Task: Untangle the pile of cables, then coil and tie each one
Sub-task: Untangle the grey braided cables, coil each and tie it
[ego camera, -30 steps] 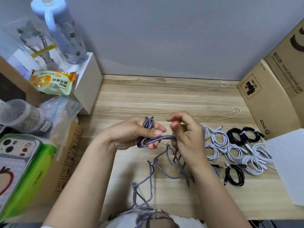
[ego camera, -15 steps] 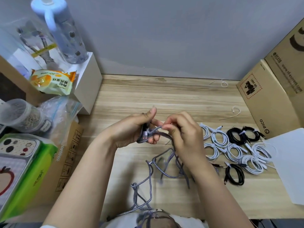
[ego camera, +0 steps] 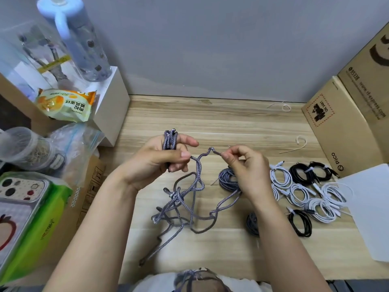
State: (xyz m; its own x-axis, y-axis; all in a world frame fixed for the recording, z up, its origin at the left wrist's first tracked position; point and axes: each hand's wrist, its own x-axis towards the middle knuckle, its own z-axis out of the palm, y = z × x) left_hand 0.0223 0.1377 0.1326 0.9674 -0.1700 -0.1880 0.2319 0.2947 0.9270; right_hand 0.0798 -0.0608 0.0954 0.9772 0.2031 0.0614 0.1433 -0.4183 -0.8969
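Left hand (ego camera: 160, 159) grips coiled braided cable (ego camera: 190, 192) loops above the worktop (ego camera: 221, 123); right hand (ego camera: 246, 167) pinches its strand, wrists raised.

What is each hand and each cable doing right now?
left hand: grips coiled loops of the braided cable
right hand: pinches the braided cable
braided cable: partly coiled, the rest loose and tangled
white cables: coiled, lying on the table
black cables: coiled and tied
water bottle: upright

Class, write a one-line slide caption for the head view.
Left hand holds coiled braided cable; right hand pinches its loose strand above wooden table.
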